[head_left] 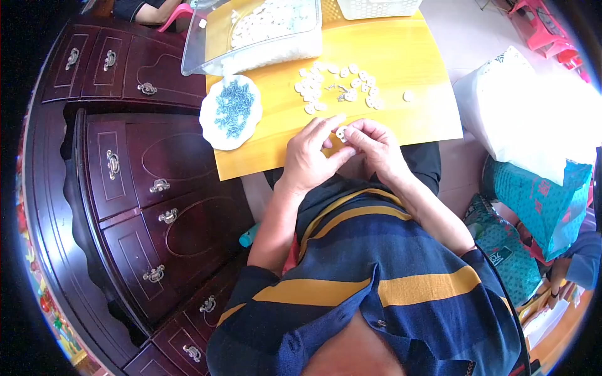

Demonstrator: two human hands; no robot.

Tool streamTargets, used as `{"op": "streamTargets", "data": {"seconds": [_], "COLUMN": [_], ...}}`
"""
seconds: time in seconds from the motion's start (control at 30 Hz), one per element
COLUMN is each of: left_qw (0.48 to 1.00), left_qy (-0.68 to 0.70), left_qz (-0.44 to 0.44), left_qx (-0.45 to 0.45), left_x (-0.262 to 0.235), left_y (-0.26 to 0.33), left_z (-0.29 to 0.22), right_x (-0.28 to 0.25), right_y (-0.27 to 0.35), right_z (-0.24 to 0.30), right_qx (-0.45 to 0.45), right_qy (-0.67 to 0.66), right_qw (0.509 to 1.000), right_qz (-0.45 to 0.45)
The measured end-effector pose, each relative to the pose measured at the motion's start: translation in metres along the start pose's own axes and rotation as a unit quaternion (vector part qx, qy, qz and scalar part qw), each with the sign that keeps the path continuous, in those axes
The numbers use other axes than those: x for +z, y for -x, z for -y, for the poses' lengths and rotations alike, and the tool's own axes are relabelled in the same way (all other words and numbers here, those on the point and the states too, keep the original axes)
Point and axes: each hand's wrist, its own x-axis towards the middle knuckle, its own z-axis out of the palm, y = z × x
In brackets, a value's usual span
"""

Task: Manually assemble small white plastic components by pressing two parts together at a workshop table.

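A dark red wooden cabinet (144,188) with metal drawer pulls stands along the left edge of the yellow table (414,119). At the table's left edge sits a white scalloped dish (209,122) heaped with small bluish screws (233,106); behind it, at the far left corner, a clear plastic tub (194,53) holds many white pieces. Near the front edge the left hand (310,156) curls its fingers in, thumb and forefinger pinching one small white ring-shaped part (342,133) from the left. The right hand (376,147) grips the same part from the right, fingertips closed on it, though what lies beneath is hidden. Just beyond, a loose scatter of white parts (338,84) lies mid-table. White bags (533,113) stand off the right edge.
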Motion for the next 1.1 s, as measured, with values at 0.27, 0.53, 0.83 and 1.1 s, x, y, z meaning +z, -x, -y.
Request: {"op": "streamTargets", "data": {"seconds": [0.27, 0.53, 0.83, 1.1], "left_qw": [0.996, 0.997, 0.991, 0.990], "left_qy": [-0.062, -0.056, -0.094, -0.090], "left_qz": [-0.040, -0.019, -0.032, -0.036], "left_qx": [0.057, 0.052, 0.093, 0.101], "left_x": [0.008, 0.006, 0.006, 0.006], "left_y": [0.003, 0.003, 0.001, -0.001], "left_z": [0.006, 0.007, 0.003, 0.001], "right_x": [-0.006, -0.010, -0.002, 0.003], "right_y": [0.000, -0.003, 0.003, 0.006], "right_z": [-0.008, -0.012, -0.009, -0.005], "right_qx": [0.020, 0.053, 0.020, 0.001], "right_qy": [-0.050, -0.080, -0.119, -0.045], "right_qw": [0.998, 0.995, 0.992, 0.999], "right_qz": [0.012, 0.023, 0.033, -0.030]}}
